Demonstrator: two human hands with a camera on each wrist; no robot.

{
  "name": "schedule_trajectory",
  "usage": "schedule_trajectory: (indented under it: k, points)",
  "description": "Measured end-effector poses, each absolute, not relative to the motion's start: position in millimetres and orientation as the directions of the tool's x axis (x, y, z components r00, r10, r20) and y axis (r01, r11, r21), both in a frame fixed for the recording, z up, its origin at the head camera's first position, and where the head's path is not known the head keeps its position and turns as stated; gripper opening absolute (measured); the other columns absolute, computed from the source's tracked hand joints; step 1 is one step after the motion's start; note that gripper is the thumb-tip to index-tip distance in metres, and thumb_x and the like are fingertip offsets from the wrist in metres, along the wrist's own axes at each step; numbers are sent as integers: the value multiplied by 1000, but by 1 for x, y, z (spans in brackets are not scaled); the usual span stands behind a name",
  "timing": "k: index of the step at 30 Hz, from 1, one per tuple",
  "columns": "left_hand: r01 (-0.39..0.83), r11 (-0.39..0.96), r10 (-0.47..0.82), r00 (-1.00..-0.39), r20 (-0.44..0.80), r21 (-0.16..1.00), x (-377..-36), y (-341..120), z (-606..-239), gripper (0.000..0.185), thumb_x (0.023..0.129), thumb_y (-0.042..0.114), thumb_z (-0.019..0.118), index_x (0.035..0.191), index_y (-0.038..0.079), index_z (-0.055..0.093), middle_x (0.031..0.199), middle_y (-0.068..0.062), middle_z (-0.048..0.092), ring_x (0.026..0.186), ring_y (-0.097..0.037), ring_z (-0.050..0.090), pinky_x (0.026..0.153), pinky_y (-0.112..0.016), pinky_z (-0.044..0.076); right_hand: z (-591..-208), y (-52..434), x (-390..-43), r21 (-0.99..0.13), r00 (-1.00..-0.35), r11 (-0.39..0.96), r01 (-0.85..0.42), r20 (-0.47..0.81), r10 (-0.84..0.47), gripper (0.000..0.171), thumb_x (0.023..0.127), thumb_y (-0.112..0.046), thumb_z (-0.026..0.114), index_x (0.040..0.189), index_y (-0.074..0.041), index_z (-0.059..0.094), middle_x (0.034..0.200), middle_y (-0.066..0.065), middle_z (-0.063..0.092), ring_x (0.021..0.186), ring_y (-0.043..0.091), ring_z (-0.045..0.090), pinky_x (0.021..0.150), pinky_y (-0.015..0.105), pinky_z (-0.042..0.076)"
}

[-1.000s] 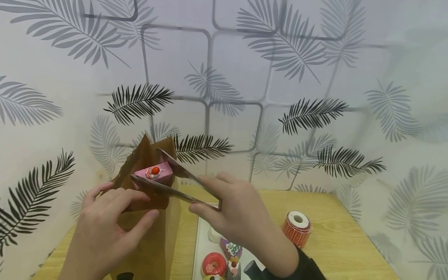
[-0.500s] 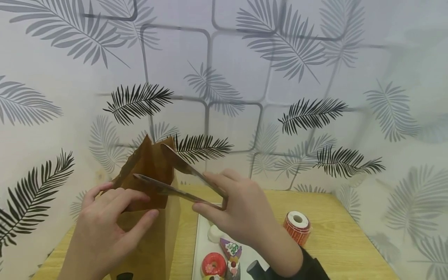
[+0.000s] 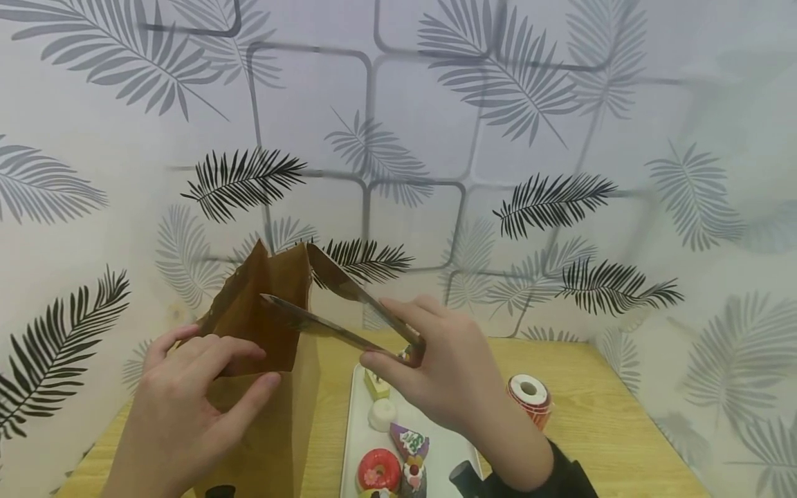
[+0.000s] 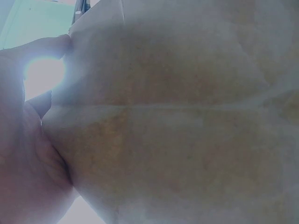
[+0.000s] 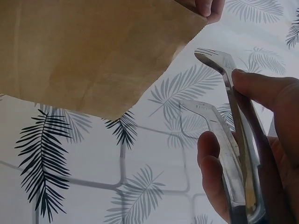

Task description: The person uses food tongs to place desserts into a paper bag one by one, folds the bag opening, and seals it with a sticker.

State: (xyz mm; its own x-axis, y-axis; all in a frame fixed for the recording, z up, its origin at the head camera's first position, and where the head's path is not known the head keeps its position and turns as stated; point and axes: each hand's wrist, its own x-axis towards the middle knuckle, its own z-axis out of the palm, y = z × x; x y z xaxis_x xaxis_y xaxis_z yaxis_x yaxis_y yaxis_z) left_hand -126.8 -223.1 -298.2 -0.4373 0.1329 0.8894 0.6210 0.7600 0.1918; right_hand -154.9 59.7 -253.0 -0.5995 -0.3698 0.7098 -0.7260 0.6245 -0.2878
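Observation:
A tall brown paper bag (image 3: 261, 436) stands upright on the left with its mouth spread. My left hand (image 3: 193, 401) holds the near rim, fingers over the edge and thumb low on the front; its paper (image 4: 177, 154) fills most of the left wrist view. Metal tongs (image 3: 336, 277) are gripped in my right hand (image 3: 445, 366), thumb on one arm and fingers on the other. Their arms are spread with nothing between them. One tip still overlaps the bag's mouth in the head view; in the right wrist view the tongs (image 5: 252, 158) appear apart from the bag (image 5: 88, 51).
Right of the bag lies a white tray (image 3: 445, 453) with a red donut (image 3: 378, 470), a purple cake slice (image 3: 409, 441), a white round piece (image 3: 382, 415) and a yellow piece (image 3: 376, 384). A red-and-white roll (image 3: 529, 394) stands farther right on the wooden table (image 3: 598, 401).
The pink cake slice left the tongs and is out of sight, having last been at the bag's mouth. The tongs spread and moved right with my right hand. My left hand stayed put.

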Motion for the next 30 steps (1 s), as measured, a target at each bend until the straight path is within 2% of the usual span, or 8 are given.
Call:
schedule_trajectory:
  k: [7, 14, 21, 30]
  points:
    - [621, 761, 136, -439, 888, 190, -127, -223, -299, 21, 87, 36, 77, 95, 17, 75, 89, 4, 76, 82, -18, 68, 115, -29, 29, -256, 69, -157, -328, -626, 624, -709, 700, -343, 56, 82, -30, 90, 133, -15, 72, 99, -3, 72, 57, -7, 55, 55, 18, 50]
    - [620, 761, 134, -436, 890, 190, -127, -223, -299, 21, 86, 35, 78, 96, 17, 75, 88, 5, 76, 81, -18, 68, 115, -29, 29, -259, 78, -161, -328, -640, 649, -686, 695, -326, 56, 82, -34, 89, 133, -18, 71, 100, -6, 73, 55, -4, 48, 53, 20, 47]
    - [614, 764, 133, -447, 885, 196, -127, -223, -299, 20, 84, 33, 79, 95, 18, 74, 88, 5, 76, 80, -18, 68, 115, -30, 29, -265, 88, -162, -410, -732, 683, -605, 623, -275, 56, 82, -32, 89, 134, -22, 71, 107, -3, 75, 59, -2, 57, 54, 21, 51]
    - [623, 759, 136, -437, 889, 190, -128, -223, -300, 20, 87, 35, 78, 96, 18, 74, 88, 6, 76, 80, -17, 68, 116, -30, 29, -282, 100, -168, -433, -772, 713, -551, 588, -240, 54, 82, -36, 89, 131, -21, 73, 102, -1, 74, 58, -3, 55, 55, 21, 50]
